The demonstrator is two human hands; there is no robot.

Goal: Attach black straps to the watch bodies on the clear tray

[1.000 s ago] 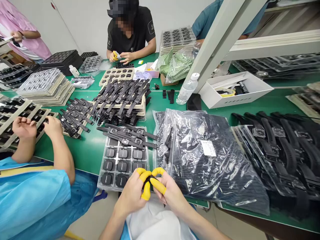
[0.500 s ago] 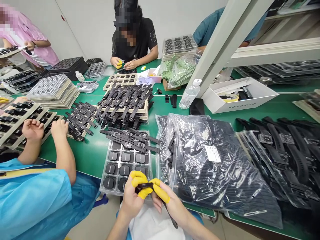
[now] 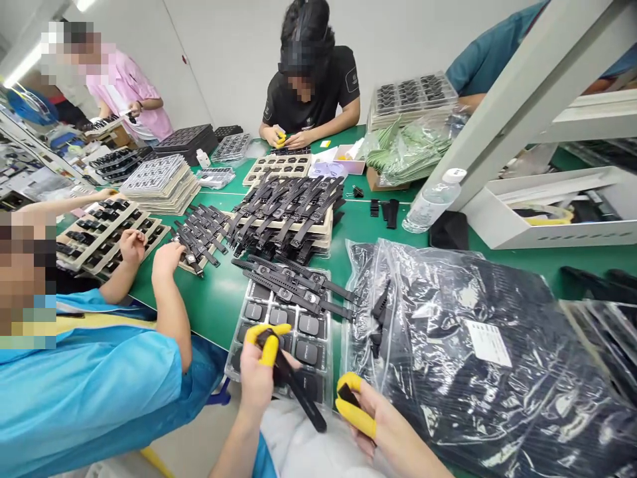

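Note:
My left hand [image 3: 257, 375], with yellow finger cots on thumb and finger, pinches a black watch [image 3: 300, 392] whose strap hangs down to the right. My right hand [image 3: 371, 415], also in yellow finger cots, is closed on a short black strap piece [image 3: 348, 394]; most of that piece is hidden by the fingers. Under and beyond my left hand lies a clear plastic tray [image 3: 330, 358] of square black watch bodies [image 3: 309, 324]. Across the tray's far end rest several watches with straps [image 3: 286, 282]. Right of the tray is a large clear bag [image 3: 438, 332] packed with black straps.
Stacked trays of strapped watches [image 3: 291, 206] stand beyond my tray. A water bottle [image 3: 432, 202], a white box [image 3: 562, 206] and a slanted metal post [image 3: 517, 113] are at the right. A co-worker's arm [image 3: 172, 299] reaches in at left; another person [image 3: 311, 99] sits opposite.
My hands have moved apart: the left keeps the watch, the right has drawn away to the right with a black strap piece. The view has swung left.

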